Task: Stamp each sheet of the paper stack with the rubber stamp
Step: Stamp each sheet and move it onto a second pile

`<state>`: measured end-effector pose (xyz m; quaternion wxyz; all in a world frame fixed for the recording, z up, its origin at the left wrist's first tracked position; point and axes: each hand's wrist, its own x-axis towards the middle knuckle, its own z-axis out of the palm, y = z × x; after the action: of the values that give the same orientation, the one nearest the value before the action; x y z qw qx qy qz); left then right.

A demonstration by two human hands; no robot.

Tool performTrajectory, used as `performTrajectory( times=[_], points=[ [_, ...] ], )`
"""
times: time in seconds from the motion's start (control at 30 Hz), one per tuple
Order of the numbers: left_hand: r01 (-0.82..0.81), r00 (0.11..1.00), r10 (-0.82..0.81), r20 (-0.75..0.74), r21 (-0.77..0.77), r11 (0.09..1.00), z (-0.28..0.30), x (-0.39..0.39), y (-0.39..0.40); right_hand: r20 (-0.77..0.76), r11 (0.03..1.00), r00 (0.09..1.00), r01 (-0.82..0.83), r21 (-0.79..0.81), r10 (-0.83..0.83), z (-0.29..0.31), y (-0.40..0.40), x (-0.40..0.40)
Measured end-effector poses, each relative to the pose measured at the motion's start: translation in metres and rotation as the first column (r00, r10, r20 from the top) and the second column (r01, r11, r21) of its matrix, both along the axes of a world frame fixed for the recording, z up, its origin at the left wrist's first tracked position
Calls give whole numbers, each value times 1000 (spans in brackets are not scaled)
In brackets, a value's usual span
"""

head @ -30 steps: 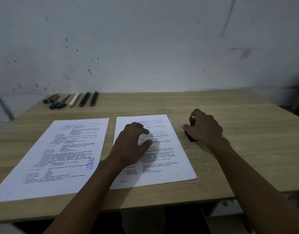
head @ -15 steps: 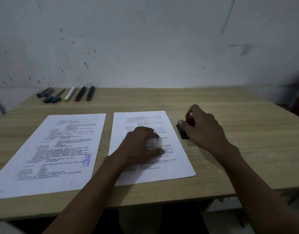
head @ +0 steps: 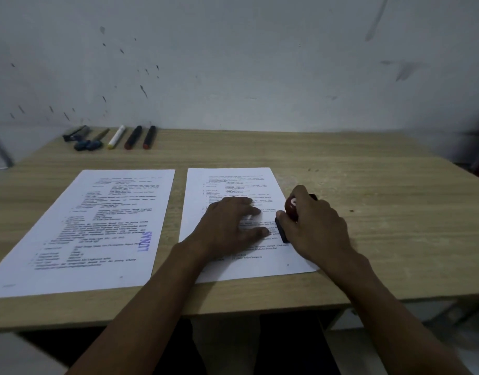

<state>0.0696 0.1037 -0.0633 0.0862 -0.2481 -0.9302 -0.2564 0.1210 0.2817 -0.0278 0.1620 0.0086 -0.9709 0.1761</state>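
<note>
Two printed sheets lie side by side on the wooden table [head: 368, 185]. The left sheet [head: 97, 226] carries a blue "LUNAS" stamp mark near its lower right. My left hand [head: 230, 226] lies flat, fingers spread, on the middle of the right sheet [head: 233, 182]. My right hand [head: 314, 226] grips the rubber stamp [head: 290, 209], which has a dark red knob and a black base. The base sits low over the right sheet's right edge; I cannot tell whether it touches the paper.
Several markers and pens [head: 116, 138] lie in a row at the table's back left, close to the white wall. The table's front edge runs just below the sheets.
My right hand has carried the stamp from the bare table beside the sheet leftward and nearer, onto the sheet's right edge. My left hand has flattened on the paper.
</note>
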Motion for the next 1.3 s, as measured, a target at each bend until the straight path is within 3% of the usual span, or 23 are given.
performTrajectory(
  times=[0.53,1.3],
  points=[
    [3,1000,-4,9,44,999,-4,-3,-3,12,986,995,93,136,-96,4,-12,0],
    [1,1000,-1,-10,44,999,-4,4,-4,24,981,994,97,170,-103,2,-11,-5]
  ],
)
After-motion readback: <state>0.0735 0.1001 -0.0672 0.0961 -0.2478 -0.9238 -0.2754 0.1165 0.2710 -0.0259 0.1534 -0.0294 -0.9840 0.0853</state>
